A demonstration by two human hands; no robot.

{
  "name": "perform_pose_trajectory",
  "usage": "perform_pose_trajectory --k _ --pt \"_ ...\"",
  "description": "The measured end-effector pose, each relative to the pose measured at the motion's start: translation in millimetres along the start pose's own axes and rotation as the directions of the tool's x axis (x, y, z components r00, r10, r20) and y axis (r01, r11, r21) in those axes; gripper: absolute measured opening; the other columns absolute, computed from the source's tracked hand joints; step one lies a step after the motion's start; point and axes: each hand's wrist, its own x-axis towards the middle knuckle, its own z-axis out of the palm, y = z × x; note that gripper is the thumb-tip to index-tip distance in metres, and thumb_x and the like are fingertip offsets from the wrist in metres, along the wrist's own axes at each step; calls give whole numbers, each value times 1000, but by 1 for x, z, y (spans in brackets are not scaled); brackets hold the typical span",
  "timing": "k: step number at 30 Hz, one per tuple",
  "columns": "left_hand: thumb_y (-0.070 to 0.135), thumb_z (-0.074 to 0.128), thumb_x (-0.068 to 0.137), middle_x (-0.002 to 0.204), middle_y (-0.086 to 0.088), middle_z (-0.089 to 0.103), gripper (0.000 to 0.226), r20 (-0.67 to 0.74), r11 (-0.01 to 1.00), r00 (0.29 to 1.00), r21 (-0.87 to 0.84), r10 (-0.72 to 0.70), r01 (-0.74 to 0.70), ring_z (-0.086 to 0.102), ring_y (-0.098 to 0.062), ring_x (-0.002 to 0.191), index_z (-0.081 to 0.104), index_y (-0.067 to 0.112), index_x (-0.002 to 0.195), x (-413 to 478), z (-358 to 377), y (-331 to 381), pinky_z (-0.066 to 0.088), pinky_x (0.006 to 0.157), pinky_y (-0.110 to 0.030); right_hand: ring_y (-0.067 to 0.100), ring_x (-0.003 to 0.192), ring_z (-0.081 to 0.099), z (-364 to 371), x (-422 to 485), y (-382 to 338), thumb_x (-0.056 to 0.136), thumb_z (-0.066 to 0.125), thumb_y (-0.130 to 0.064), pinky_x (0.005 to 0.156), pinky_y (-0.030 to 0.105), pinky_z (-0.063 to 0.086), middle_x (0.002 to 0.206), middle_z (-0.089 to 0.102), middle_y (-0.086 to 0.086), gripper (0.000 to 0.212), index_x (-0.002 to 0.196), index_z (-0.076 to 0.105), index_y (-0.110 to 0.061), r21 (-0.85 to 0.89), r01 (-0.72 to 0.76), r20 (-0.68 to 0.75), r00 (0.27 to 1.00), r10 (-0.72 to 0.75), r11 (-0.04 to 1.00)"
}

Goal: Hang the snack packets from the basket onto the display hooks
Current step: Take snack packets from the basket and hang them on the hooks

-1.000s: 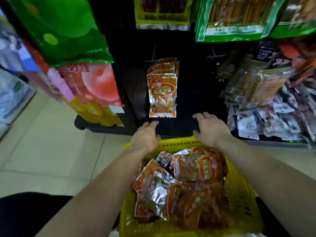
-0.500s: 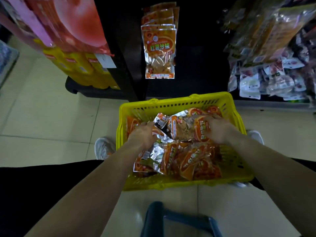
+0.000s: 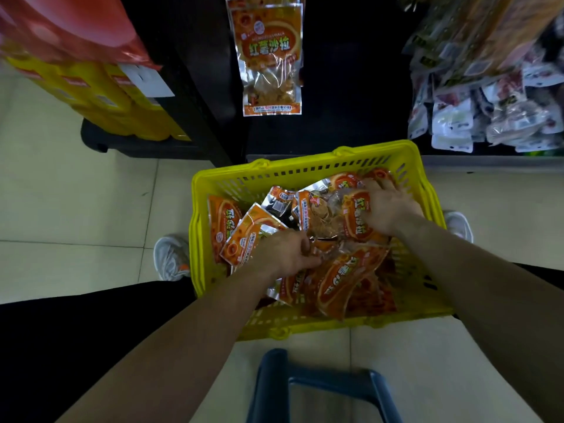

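A black display rack (image 3: 351,87) stands on the tiled floor (image 3: 76,209), and a yellow basket (image 3: 305,175) sits on the floor just in front of it. The basket holds a loose heap of orange snack packets (image 3: 341,279); hanging packets (image 3: 268,56) of the same kind are on the rack above. The left hand (image 3: 287,254) is in the heap, fingers clenched on the edge of a packet (image 3: 328,253). The right hand (image 3: 390,209) lies over another packet (image 3: 355,218) near the far wall; whether its fingers grasp it cannot be told
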Motion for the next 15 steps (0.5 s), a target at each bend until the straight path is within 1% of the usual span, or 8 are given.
perform_pose_trajectory --k 2,3,4,6,9,11,13,15 --pt "48 72 80 88 9 63 21 -7 999 1000 35 9 -9 62 -15 85 60 31 80 -2 0 -1 51 71 -34 40 134 41 -5 0 0 88 65 -31 103 51 41 149 41 12 66 147 36 -29 -56 -37 6 999 37 998" --pt "40 72 82 87 9 64 16 -12 1000 1000 27 9 -9 63 -16 86 60 30 78 -3 -1 -3 53 73 -34 38 126 49 -7 -1 1 87 66 -28 99 49 46 140 50 11 57 140 45 -28 -90 -45 -4 999 44 995" --pt "34 70 83 87 8 66 14 -18 1000 1000 13 4 -4 64 -17 87 58 29 76 -5 -2 -5 53 73 -35 36 118 56 -9 -2 1 86 67 -27 93 45 50 130 58 11 48 132 53 -28 -118 -49 -18 999 48 992" --pt "29 69 83 91 5 68 17 -42 1000 999 -15 -16 15 64 -19 86 55 29 75 -9 -9 -7 54 74 -36 33 108 62 -13 -6 -1 84 69 -24 84 40 52 117 65 10 36 120 64 -26 -140 -61 -42 998 56 988" --pt "29 69 86 85 4 65 16 -124 999 991 -36 -43 39 63 -19 79 54 28 79 -17 -27 -11 53 67 -34 32 108 62 -24 -12 -9 81 72 -20 85 38 51 116 66 9 30 110 70 -28 -50 -27 -63 998 24 998" --pt "30 67 87 81 4 65 13 -182 997 982 -54 -57 48 62 -17 74 56 27 82 -23 -43 -12 53 65 -34 31 110 61 -38 -17 -18 81 72 -18 87 38 52 117 66 7 27 104 70 -32 21 53 -57 997 -52 998" --pt "31 68 87 80 4 65 15 -225 996 971 -58 -74 62 62 -15 74 55 27 80 -31 -62 -11 51 64 -32 30 112 60 -53 -24 -27 84 67 -16 90 40 53 118 66 6 22 97 68 -34 69 134 -30 991 -132 989" --pt "32 69 86 80 5 65 16 -264 996 961 -53 -78 66 62 -16 75 55 27 79 -42 -83 -9 49 64 -31 28 111 60 -70 -33 -35 87 63 -19 92 40 52 116 67 4 17 87 64 -36 65 208 -19 978 -207 976"
